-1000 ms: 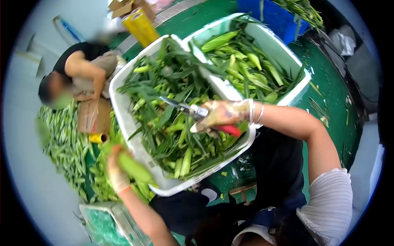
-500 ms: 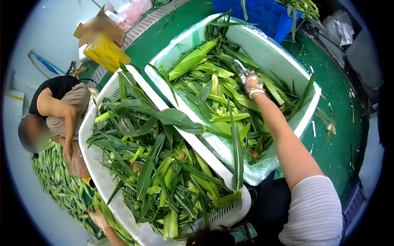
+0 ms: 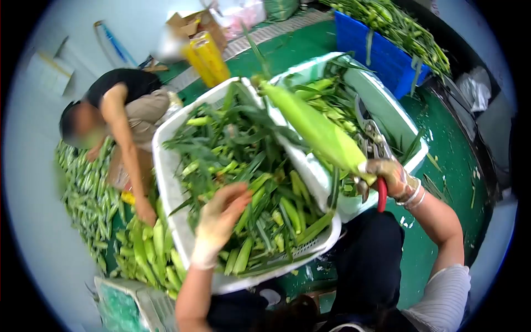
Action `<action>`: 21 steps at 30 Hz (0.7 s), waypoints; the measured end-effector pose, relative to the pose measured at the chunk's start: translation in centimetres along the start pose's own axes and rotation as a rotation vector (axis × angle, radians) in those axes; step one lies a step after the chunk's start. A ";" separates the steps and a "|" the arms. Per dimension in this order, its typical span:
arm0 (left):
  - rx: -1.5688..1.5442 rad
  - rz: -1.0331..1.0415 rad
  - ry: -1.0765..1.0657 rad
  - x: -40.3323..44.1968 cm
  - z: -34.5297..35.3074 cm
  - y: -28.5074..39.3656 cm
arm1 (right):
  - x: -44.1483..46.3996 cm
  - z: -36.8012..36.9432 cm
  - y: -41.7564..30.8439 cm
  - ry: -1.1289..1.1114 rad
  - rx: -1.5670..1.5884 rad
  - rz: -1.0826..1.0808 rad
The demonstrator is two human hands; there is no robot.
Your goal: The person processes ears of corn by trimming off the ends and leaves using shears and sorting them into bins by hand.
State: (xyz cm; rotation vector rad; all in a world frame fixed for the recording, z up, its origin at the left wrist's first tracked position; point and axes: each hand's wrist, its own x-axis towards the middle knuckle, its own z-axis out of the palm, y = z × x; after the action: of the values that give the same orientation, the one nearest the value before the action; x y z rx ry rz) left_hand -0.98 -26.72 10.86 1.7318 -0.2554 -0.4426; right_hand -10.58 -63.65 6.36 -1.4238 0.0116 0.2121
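Raised over the lined bin (image 3: 395, 105), my gloved right hand (image 3: 391, 178) holds red-handled pruning shears (image 3: 381, 193) together with the stem end of a green corn ear (image 3: 318, 127). The ear slants up and left across both bins. My left hand (image 3: 221, 213), in a pale glove and slightly blurred, is over the white bin (image 3: 163, 182) of husks and leaves (image 3: 243, 144). Its fingers are raised and bent, with nothing seen in them.
A crouching person (image 3: 130, 105) at the left reaches toward a pile of corn ears (image 3: 149, 249). Farther off stand a blue crate (image 3: 381, 55), a yellow box (image 3: 206, 60) and a cardboard box (image 3: 207, 25). A crate with green plastic (image 3: 119, 307) sits at lower left.
My right hand has come up out of the lined bin with the shears and a corn ear. My left hand has moved from the floor pile to above the white bin. The view has shifted.
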 end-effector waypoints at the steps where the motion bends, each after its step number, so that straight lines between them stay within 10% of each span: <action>1: -0.260 0.008 -0.035 -0.7 0.8 0.5 | -0.2 2.2 -0.6 -0.073 0.143 0.059; 5: -1.207 0.086 0.064 -2.8 0.2 1.9 | 1.7 12.4 -3.5 -0.253 0.091 0.077; 14: -1.418 0.406 0.841 -7.1 -14.7 -5.5 | 3.7 26.2 2.5 -0.280 -0.736 0.240; 21: -1.247 0.426 1.026 -7.1 -13.3 -5.3 | 6.9 32.7 3.0 -0.210 -0.107 0.160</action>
State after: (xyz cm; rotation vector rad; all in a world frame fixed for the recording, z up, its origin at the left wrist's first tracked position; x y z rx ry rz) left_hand -2.12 -10.91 8.84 0.4706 0.3537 0.5538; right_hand -8.15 -30.19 7.40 -1.5018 -0.0598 0.4997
